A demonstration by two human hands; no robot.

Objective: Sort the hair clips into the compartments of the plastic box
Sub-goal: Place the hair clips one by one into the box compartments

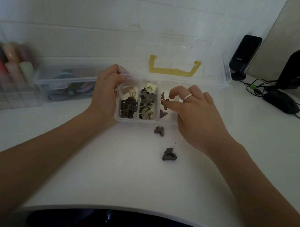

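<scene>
The left hand grips the plastic box at its left wall, likely to steady it, while the right hand pinches a small dark hair clip in its fingers over the third compartment (probably dropping it there). Two loose clips lie on the desk; three compartments hold clips.

The scene is showing dim and underexposed, with a flat greenish-grey cast over the desk and wall. Soft, faint shadows are lying under the arms. The wide lens is bending the desk's near edge into a curve. The coloured bottles at far left are smearing into blur, and the corners are darkening.
</scene>
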